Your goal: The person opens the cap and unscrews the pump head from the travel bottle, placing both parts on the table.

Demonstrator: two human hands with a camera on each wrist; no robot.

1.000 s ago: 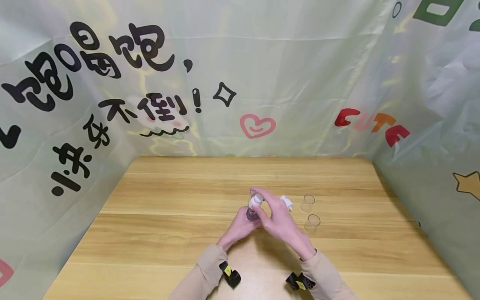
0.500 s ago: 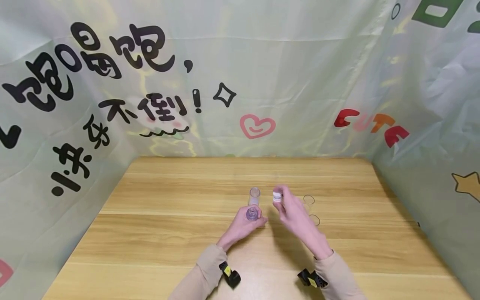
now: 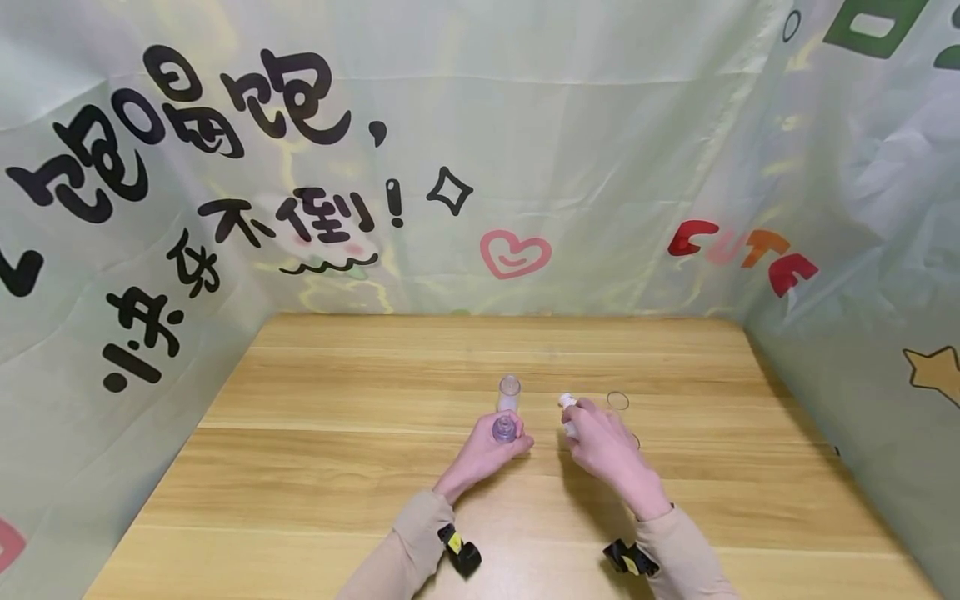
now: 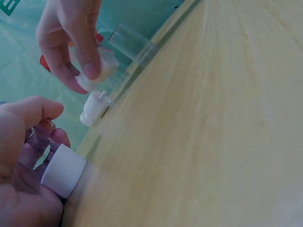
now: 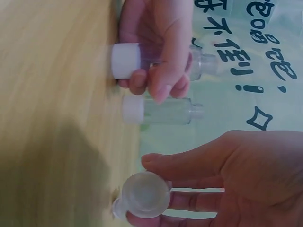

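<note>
My left hand (image 3: 491, 442) grips a clear bottle (image 3: 505, 429) with a white base (image 4: 65, 171). Its open neck points up, and the base is right at the tabletop. Just beyond it stands a second clear bottle (image 3: 509, 390), also white at the bottom (image 5: 133, 109). To the right, my right hand (image 3: 611, 446) pinches a round white pump top (image 5: 147, 195) between thumb and fingers, low over the table. A similar white pump top (image 4: 95, 108) sits on the wood close beside it. In the head view my right hand hides most of the held top.
Two clear cylindrical covers stand right of my right hand; the farther cover (image 3: 618, 401) shows its rim, the nearer one is partly hidden by the hand. The wooden table (image 3: 337, 467) meets printed fabric walls (image 3: 600, 167) at its back and sides.
My right hand has lifted the white pump top off the bottle in my left hand, carried it right and lowered it beside the other top. The left hand stays in place.
</note>
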